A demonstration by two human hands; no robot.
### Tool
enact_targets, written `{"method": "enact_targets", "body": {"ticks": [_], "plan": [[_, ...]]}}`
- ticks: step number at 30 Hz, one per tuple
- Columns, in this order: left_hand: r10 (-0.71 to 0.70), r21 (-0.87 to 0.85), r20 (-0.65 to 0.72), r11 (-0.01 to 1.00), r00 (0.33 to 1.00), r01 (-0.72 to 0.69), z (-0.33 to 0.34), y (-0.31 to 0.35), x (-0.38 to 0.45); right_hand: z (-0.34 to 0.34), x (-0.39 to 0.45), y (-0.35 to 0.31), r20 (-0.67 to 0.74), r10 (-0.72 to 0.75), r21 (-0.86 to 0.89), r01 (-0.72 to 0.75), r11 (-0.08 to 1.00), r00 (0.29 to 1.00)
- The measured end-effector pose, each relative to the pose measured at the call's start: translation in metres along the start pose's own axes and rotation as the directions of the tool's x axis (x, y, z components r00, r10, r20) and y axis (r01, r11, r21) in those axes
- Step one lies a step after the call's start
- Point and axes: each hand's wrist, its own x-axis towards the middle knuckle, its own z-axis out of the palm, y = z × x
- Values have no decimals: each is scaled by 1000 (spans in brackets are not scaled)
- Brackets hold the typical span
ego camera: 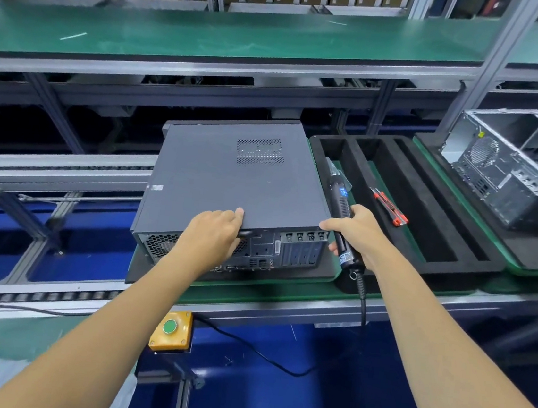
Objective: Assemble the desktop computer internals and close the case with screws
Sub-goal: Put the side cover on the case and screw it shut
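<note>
A dark grey desktop computer case (230, 179) lies flat on a pallet on the conveyor, its side panel on top and its rear ports facing me. My left hand (214, 234) rests against the rear edge of the panel, fingertips touching the top surface. My right hand (356, 234) grips a black electric screwdriver (339, 205) beside the case's right rear corner, index finger reaching toward that corner. The screwdriver's cable hangs down in front of the conveyor.
A black foam tray (426, 221) with long slots sits right of the case, with a red utility knife (391, 207) on it. An open silver case (512, 171) stands far right. A yellow box with a green button (171, 330) hangs below the conveyor edge.
</note>
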Motion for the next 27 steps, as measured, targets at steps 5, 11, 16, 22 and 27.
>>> {"method": "enact_targets", "body": {"ticks": [5,11,16,22,27], "plan": [[107,124,76,985,991,-116,-3,-6,1,-2,-2,0,7,19,-18,-19,1000,1000],[60,-146,32,988,998,-55,1,-14,7,2,1,1,-40,-33,-3,33,999,999],[-63,-277,-27,960,998,53,1,-8,3,2,1,2,-42,-53,-13,53,999,998],[-174,-417,100,887,980,200,-8,-6,5,1,-4,7,-26,-62,-7,62,998,998],[-195,-726,182,635,964,266,-21,-2,10,-4,-15,18,-43,-72,125,77,989,997]]}}
